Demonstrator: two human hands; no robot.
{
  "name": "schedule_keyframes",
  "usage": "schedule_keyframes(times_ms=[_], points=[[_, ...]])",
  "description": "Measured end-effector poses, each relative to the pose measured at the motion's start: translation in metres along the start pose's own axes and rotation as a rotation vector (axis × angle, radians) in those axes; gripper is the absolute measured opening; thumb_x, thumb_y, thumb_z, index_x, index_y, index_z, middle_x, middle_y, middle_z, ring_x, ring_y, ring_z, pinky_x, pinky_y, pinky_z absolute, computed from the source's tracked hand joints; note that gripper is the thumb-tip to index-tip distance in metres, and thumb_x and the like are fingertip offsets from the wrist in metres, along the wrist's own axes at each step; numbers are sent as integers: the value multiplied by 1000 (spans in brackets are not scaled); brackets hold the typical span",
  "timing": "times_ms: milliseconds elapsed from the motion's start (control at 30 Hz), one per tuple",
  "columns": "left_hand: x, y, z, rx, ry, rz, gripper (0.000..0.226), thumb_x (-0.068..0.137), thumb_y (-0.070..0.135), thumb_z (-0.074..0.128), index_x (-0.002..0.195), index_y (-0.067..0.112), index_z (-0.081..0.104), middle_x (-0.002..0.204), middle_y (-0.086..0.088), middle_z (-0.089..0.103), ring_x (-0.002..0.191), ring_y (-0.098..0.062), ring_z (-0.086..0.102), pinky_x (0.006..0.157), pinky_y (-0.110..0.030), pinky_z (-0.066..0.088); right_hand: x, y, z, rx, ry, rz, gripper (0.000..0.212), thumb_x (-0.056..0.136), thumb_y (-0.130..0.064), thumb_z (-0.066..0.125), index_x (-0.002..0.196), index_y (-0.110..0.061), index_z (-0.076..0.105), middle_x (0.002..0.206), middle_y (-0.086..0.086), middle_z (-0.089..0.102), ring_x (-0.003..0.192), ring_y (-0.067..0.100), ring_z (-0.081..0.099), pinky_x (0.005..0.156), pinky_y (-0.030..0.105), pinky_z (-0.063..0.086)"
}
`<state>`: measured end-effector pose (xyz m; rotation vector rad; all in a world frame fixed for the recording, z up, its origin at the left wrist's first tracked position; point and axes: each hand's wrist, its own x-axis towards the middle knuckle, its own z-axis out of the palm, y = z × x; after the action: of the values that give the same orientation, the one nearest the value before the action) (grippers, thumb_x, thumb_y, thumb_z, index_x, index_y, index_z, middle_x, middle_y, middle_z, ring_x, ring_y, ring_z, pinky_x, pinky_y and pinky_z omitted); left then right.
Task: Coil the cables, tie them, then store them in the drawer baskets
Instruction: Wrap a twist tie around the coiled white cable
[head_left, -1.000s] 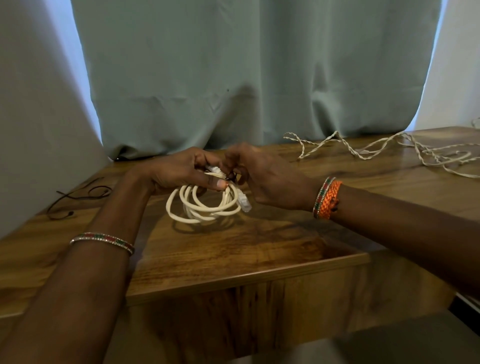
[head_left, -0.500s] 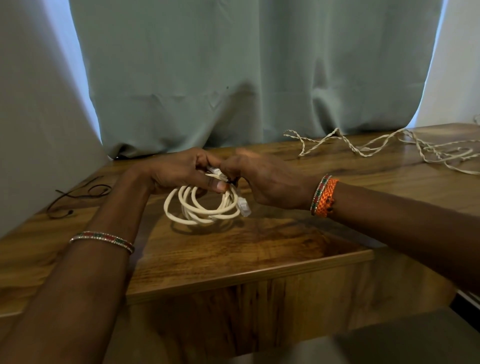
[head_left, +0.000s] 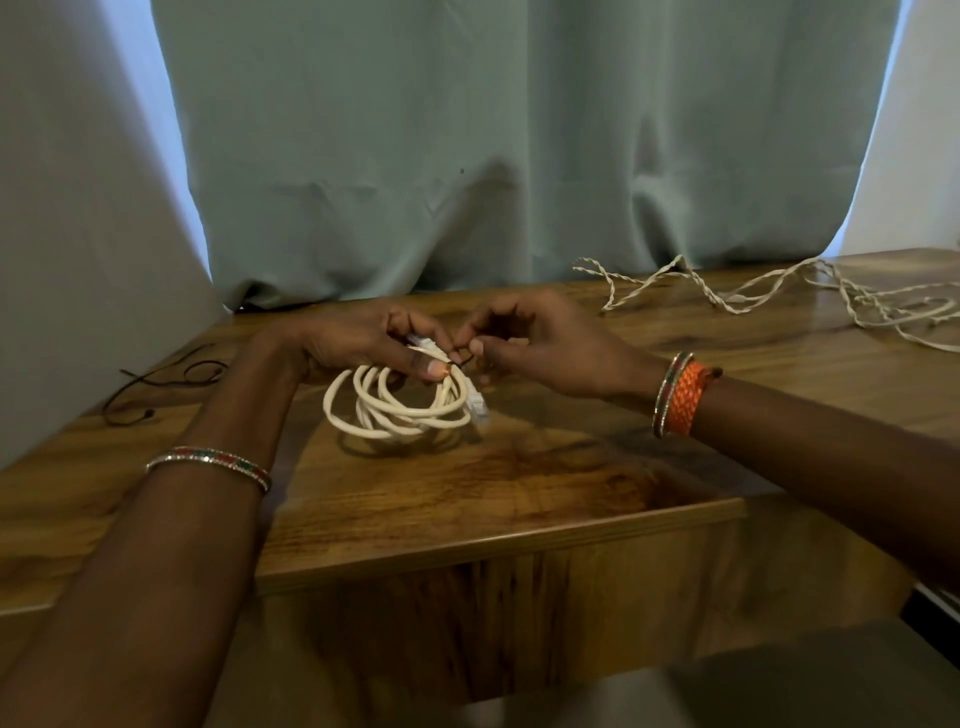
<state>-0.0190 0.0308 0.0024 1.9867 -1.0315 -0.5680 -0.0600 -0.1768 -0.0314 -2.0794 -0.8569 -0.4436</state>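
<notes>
A cream cable (head_left: 395, 410) lies coiled in several loops on the wooden table (head_left: 467, 493), with a clear plug (head_left: 478, 405) hanging at its right side. My left hand (head_left: 363, 338) pinches the top of the coil between thumb and fingers. My right hand (head_left: 540, 343) faces it from the right, its thumb and forefinger pinched on a thin dark tie (head_left: 465, 358) at the same spot. A second, twisted white cable (head_left: 737, 296) sprawls loose across the far right of the table.
A thin dark cord (head_left: 161, 379) lies at the table's left edge. A grey-green curtain (head_left: 493, 145) hangs right behind the table. The table's front edge steps down in front of me to a lower wooden panel (head_left: 519, 623).
My right hand has drawn a little away from the left, its fingers now pinched at the coil's top. The coil stays in the same place.
</notes>
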Motion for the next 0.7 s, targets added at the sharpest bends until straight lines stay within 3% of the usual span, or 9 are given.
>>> schedule_keyframes(times_ms=[33,100,200,333,467,600,667,700], points=[[0,0,0,-3,9,1,47,48,48,87,85,22,74,78,0,70,66,-10,63,59,-18,50,0,-1,0,128,-13,80,13,89,-2,61,98,-9,66,91,5,68,81,21,69,76,38,59],[2,-2,1,-4,27,-1,53,46,48,88,86,17,73,79,-3,70,66,-11,63,59,-18,51,0,-5,-1,272,-44,170,12,88,1,59,97,-5,65,87,7,67,78,18,69,72,35,60],[3,-3,3,36,43,-18,65,46,49,88,93,8,70,85,-12,68,69,-16,62,60,-20,52,2,-11,-1,333,-129,246,11,89,1,59,95,-5,65,82,6,68,71,14,68,66,27,59],[3,-3,1,60,59,-41,71,40,53,88,94,10,70,88,-13,68,71,-17,64,61,-21,53,5,-11,-3,381,-184,348,8,86,0,62,91,-5,66,78,5,71,73,15,69,69,25,59],[3,-2,3,69,51,-34,56,43,53,87,87,20,73,90,-13,68,79,-27,61,63,-21,52,5,-11,-6,547,-169,447,7,85,2,60,89,-2,65,84,7,70,76,13,69,75,25,59],[3,0,5,92,43,-54,33,55,38,84,80,21,74,76,-1,71,66,-9,65,58,-16,52,8,-17,-6,655,-175,537,8,86,6,57,85,2,63,82,9,69,76,13,69,71,21,58],[4,0,6,125,70,-72,14,65,22,75,79,19,73,75,-1,70,63,-7,64,57,-14,50,10,-19,-4,635,-173,574,9,85,10,56,86,4,63,80,9,69,74,12,69,70,21,58],[4,0,7,154,85,-77,16,66,18,71,82,16,72,78,-4,71,65,-8,64,59,-14,50,11,-19,-2,609,-174,582,10,84,11,56,87,5,64,78,9,69,73,13,69,70,21,58]])
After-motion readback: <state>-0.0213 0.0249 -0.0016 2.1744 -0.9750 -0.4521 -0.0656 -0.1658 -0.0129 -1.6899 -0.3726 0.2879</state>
